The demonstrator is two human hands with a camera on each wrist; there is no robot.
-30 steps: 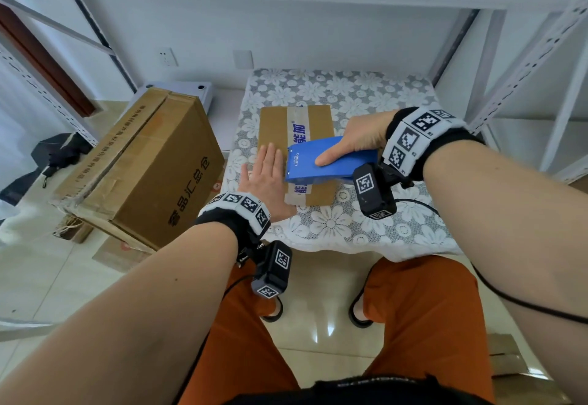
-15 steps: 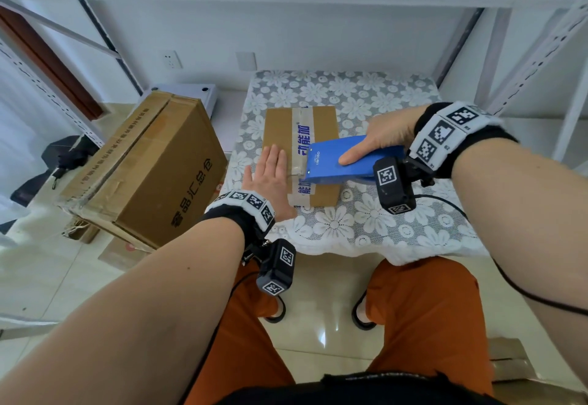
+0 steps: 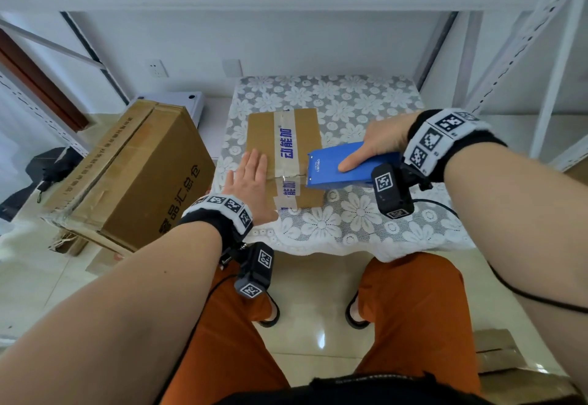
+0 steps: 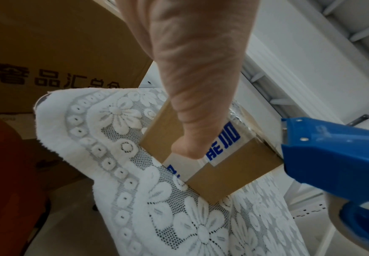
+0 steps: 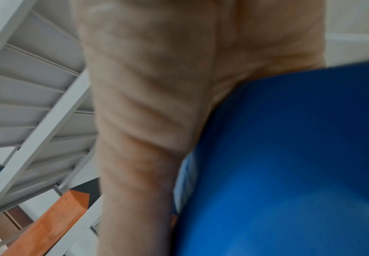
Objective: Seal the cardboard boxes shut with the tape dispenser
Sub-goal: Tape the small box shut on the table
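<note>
**Dispenser pulled back off the box**

Your right hand (image 3: 380,142) has drawn the tape dispenser (image 3: 342,166) rightward since a second ago, when it sat over the middle of the small box (image 3: 261,137); its front edge is now at the box's right side, near the front corner. Your grip on it is closed: fingers wrapped round the blue body, the index finger laid straight along the top. In the right wrist view the dispenser (image 5: 288,155) fills the frame under your palm.

Your left hand (image 3: 251,182) has stayed flat on the box's left half, fingers straight and together, holding nothing. The left wrist view shows the thumb (image 4: 192,121) reaching down onto the tape strip (image 3: 286,147) at the box's front edge.

That strip, printed with blue characters, runs along the top seam and folds over the front face. The box sits on the surface covered with a lace cloth (image 3: 350,220). A large box (image 3: 133,175) stands tilted on the floor to your left.
</note>
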